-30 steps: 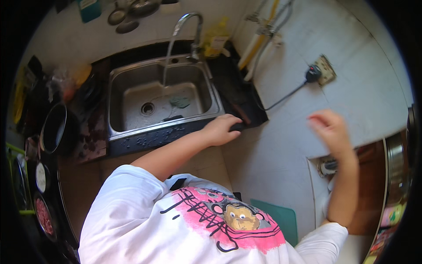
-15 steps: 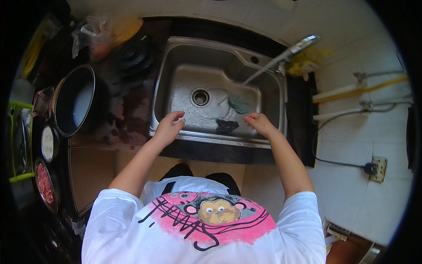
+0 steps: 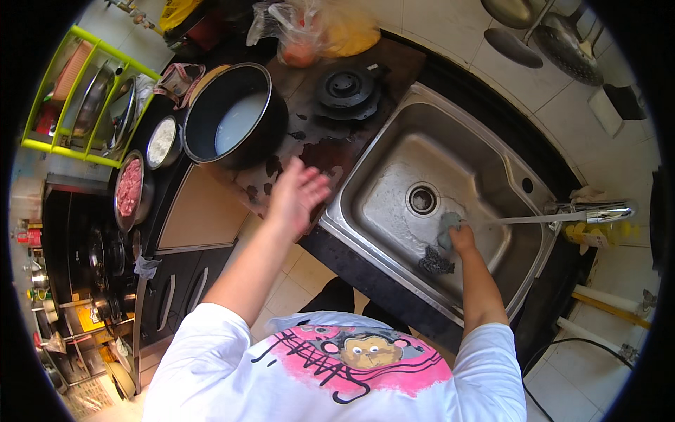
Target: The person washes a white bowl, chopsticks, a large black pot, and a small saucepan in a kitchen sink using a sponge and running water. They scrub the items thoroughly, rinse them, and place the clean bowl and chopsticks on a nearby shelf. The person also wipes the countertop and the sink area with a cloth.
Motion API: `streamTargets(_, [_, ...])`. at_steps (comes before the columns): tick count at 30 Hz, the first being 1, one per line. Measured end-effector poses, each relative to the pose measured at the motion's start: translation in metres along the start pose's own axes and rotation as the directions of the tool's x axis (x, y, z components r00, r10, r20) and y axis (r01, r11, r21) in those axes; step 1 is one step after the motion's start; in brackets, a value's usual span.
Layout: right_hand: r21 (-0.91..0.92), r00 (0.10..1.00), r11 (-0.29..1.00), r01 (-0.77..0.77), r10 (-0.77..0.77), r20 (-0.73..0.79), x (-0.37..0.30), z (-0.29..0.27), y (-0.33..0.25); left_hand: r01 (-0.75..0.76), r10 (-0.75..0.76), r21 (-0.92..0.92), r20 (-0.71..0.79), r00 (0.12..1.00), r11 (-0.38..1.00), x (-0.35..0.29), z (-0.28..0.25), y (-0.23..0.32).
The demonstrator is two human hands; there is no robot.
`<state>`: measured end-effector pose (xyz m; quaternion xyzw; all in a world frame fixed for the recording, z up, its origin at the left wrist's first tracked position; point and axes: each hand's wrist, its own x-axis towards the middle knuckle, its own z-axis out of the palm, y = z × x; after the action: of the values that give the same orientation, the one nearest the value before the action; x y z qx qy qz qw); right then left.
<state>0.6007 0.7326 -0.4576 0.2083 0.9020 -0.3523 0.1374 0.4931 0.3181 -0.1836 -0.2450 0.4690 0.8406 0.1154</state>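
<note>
My right hand (image 3: 462,239) reaches down into the steel sink (image 3: 383,163), its fingers closed on a grey-green cloth (image 3: 448,226) on the basin floor. Just below the cloth lies a dark mesh scouring pad (image 3: 437,261). Water runs from the faucet (image 3: 598,212) at the right into the basin. My left hand (image 3: 299,195) is raised over the worktop left of the sink, fingers apart, holding nothing. A large dark pot (image 3: 271,130) with whitish liquid inside is the nearest vessel to it.
A bowl of raw meat (image 3: 129,188) and a bowl of white powder (image 3: 163,142) stand left of the pot. Beyond my left hand sits a black round lid-like piece (image 3: 346,90). A green rack (image 3: 60,146) holds dishes. Ladles (image 3: 513,48) hang on the wall.
The view has turned toward the left. My right hand has closed on the cloth. My left hand has moved from the sink's front rim out over the worktop, fingers spreading.
</note>
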Motion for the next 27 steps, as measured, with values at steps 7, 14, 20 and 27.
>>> streamTargets(7, [0.857, 0.961, 0.465, -0.223, 0.251, 0.113, -0.034, -0.052, -0.029, 0.107, -0.158, -0.471, -0.07, 0.985, 0.876, 0.042, -0.032, 0.1])
streamTargets(14, [0.234, 0.894, 0.972, -0.032, -0.077, 0.442, -0.081, -0.045, -0.05, 0.274, -0.425, -0.795, 0.023, 0.905, 0.541, 0.054, -0.044, 0.119])
streamTargets(20, [-0.564, 0.796, 0.792, 0.234, 0.176, 0.578, -0.096, -0.036, -0.036, 0.394, -0.485, -0.633, 0.033, 0.874, 0.666, -0.006, -0.033, 0.111])
streamTargets(27, [-0.752, 0.85, 0.653, 0.089, 0.344, 0.399, -0.12, -0.102, -0.004, 0.596, -0.535, -0.263, 0.27, 0.801, 0.759, -0.086, 0.012, 0.071])
